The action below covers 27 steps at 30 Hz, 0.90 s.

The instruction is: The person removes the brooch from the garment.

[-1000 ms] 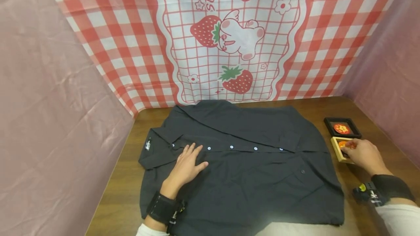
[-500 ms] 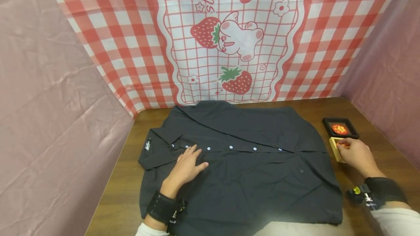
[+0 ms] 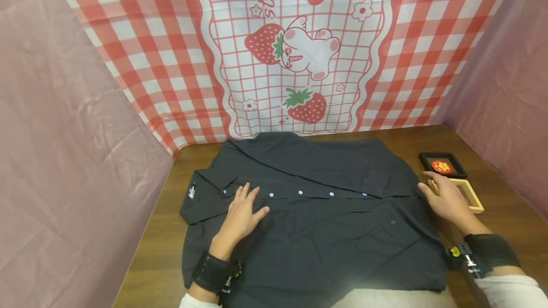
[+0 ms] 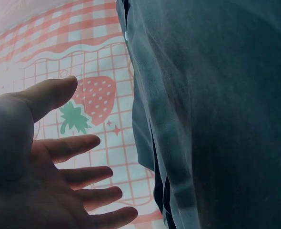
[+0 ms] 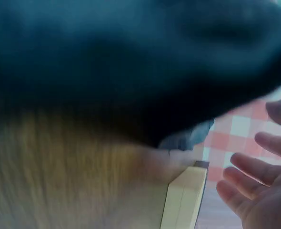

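Observation:
A dark grey button-up shirt (image 3: 317,236) lies spread on the wooden table, its collar to the left and a row of white buttons across it. My left hand (image 3: 240,215) is at the button row near the collar, fingers spread; the left wrist view shows the same hand (image 4: 59,176) holding nothing. My right hand (image 3: 449,202) is over the left side of a small light-wood frame (image 3: 474,197), fingertips reaching toward the shirt's right edge. In the right wrist view its fingers (image 5: 247,164) are apart with nothing between them. The hand covers part of the frame.
Just behind the light frame lies a black frame (image 3: 460,169) with a red-and-yellow round piece (image 3: 441,166) in it. A red-checked strawberry cloth (image 3: 171,70) hangs at the back. Pink cloth walls (image 3: 77,156) close off both sides.
My right hand has left the orange piece inside the light frame and moved left toward the shirt, its fingers opening out. The left hand has stayed on the shirt.

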Available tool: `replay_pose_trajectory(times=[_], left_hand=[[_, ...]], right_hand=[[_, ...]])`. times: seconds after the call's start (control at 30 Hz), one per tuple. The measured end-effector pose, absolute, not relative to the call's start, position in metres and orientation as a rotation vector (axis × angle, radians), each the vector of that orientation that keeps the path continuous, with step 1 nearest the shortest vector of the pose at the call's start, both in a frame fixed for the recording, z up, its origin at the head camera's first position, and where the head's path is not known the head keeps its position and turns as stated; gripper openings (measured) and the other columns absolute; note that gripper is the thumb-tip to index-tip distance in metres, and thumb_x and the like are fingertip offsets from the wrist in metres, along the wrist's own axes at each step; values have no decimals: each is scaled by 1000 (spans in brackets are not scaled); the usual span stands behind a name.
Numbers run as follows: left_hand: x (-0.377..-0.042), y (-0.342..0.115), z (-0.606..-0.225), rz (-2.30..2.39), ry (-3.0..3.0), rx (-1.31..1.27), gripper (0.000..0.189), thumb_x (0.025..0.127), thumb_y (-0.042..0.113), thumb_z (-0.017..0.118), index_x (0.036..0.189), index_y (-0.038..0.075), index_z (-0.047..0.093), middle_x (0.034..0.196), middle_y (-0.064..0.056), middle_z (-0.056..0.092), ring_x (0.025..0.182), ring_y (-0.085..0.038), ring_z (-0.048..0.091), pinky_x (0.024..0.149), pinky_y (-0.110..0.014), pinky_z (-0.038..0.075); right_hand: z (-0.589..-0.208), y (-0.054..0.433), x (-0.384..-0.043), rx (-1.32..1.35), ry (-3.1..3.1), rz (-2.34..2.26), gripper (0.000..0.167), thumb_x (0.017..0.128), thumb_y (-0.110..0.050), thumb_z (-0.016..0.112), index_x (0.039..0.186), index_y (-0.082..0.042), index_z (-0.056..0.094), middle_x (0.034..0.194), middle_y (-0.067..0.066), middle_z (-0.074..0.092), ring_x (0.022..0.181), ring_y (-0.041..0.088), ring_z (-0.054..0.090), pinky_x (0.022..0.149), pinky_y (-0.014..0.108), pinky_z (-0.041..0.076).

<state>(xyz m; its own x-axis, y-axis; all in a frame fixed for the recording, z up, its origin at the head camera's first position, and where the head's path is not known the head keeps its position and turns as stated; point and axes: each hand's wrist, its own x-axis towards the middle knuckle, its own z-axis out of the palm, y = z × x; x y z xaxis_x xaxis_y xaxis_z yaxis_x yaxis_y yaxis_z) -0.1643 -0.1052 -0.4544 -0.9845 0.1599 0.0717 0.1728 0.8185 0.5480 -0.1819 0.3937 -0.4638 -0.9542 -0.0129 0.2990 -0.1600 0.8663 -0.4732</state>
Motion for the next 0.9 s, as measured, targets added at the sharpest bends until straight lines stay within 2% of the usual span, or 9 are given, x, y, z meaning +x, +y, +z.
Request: replay_pose_trajectory(times=[0.1,0.2,0.3,0.5,0.73,0.9], left_hand=[[-165,-105,-455,-880,-2976,-269,63,91,34,67,142,3,48,156,-23,32,147,-43,22,113,-64,25],[-165,-105,-455,-866,-2974,-244,63,91,35,66,140,-1,48,156,-23,31,148,-43,20,112,-65,25],[-165,-105,-453,-858,-2955,-206,63,91,35,66,139,-2,49,157,-22,31,148,-43,19,112,-65,26],[-166,-104,-450,-895,-2932,-191,63,91,35,66,143,5,47,158,-20,30,149,-41,19,112,-65,26],[-168,-103,-450,-889,-2915,-116,63,90,36,67,142,6,48,156,-22,32,148,-45,19,114,-67,19],[-169,-103,-447,-912,-2893,-40,63,90,36,67,142,7,48,156,-22,31,148,-44,18,114,-66,18]], right_hand=[[-460,386,-181,134,-2794,776,58,103,-30,46,139,13,35,133,46,38,121,63,35,94,72,28],[-457,379,-179,145,-2800,801,65,102,-35,46,143,14,30,137,46,34,124,64,32,96,73,26],[-455,372,-177,164,-2779,810,66,102,-35,48,144,13,29,138,45,34,124,64,31,96,74,26],[-452,361,-174,165,-2758,813,66,102,-35,47,146,10,28,138,44,33,124,64,30,96,74,24],[-451,348,-175,117,-2769,835,69,101,-39,47,149,6,25,142,43,29,129,63,25,101,76,19],[-449,337,-177,114,-2776,852,69,101,-40,48,149,4,26,144,42,27,130,62,26,102,74,20]])
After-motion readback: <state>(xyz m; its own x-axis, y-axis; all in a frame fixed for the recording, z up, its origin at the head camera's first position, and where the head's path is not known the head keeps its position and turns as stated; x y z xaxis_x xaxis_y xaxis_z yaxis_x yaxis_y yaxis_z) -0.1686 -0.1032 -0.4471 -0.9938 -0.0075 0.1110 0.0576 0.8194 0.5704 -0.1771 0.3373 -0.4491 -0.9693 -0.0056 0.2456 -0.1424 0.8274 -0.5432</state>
